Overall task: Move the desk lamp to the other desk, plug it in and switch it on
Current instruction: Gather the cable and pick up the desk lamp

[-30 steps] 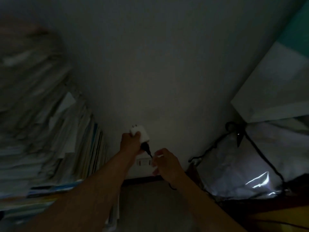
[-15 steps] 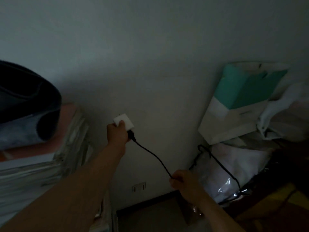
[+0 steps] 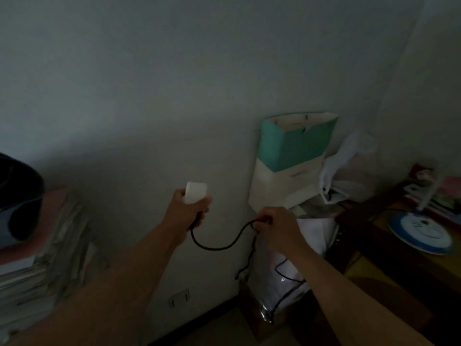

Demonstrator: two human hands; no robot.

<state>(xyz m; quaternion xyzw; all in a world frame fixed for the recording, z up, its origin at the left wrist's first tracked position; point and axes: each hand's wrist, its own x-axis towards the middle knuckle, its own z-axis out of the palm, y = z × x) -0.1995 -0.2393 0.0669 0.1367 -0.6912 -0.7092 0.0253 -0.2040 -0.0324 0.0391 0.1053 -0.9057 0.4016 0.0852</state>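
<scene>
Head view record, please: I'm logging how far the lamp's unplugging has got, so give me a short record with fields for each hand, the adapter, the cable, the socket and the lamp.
left hand: closed around the white adapter
right hand: pinching the black cable
white adapter: held up in front of the wall, away from the socket
black cable: sags in a loop between the two hands
wall socket: low on the wall, nothing plugged in
lamp base: on the dark desk at right
</scene>
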